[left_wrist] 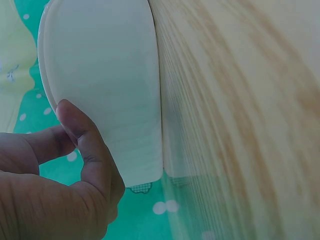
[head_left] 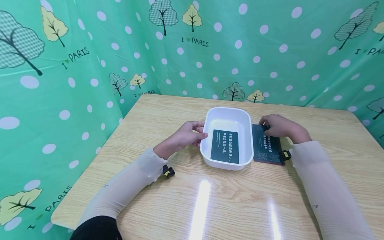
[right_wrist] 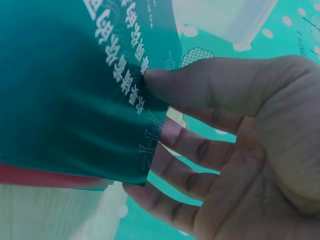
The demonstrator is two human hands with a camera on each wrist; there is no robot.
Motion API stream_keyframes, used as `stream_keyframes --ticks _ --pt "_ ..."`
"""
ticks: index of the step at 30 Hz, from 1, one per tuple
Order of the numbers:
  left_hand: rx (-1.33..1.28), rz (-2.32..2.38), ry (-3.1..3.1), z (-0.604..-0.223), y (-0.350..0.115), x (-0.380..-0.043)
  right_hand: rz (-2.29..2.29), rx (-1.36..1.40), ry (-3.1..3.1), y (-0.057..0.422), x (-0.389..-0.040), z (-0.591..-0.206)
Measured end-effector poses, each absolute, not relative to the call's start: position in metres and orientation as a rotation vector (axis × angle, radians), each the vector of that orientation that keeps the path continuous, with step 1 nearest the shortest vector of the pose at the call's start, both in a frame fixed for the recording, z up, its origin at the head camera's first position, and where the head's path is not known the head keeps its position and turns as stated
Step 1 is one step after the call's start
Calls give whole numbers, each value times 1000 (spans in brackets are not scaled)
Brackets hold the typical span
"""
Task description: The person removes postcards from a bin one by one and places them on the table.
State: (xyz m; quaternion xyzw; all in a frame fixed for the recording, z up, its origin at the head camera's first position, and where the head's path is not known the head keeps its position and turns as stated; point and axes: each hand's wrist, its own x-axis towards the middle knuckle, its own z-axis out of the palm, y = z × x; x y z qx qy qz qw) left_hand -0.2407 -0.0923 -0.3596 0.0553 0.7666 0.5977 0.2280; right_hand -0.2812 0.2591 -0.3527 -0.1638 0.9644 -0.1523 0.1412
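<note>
A white plastic basin (head_left: 227, 122) stands on the table, and a dark green notebook (head_left: 224, 146) with white lettering lies flat inside it. My left hand (head_left: 188, 135) grips the basin's left side, thumb at the rim in the left wrist view. To the right of the basin is another dark green notebook (head_left: 260, 148) with white characters. My right hand (head_left: 280, 126) pinches this notebook's edge between thumb and fingers. In the right wrist view its cover (right_wrist: 75, 115) is lifted at an angle over a red-edged notebook (right_wrist: 50, 177), which it mostly hides.
The wooden table (head_left: 168, 206) carries bright light reflections at the front. A green dotted curtain (head_left: 210, 66) with tree prints hangs behind it and along the left. Small black-and-yellow devices (head_left: 168, 171) sit at both wrists.
</note>
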Motion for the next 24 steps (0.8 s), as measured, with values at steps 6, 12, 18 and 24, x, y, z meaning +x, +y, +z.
stream_keyframes --ticks 6,12,18,24 --pt "154 1654 2107 -361 -93 -242 -441 -444 2773 257 -281 -355" --pt "166 1660 2104 -362 -93 -242 -426 -429 2763 255 -281 -357" --pt "174 1662 2105 -362 -94 -242 -421 -436 2751 255 -282 -358" --pt "179 1658 2109 -362 -93 -241 -412 -418 2742 256 -282 -358"
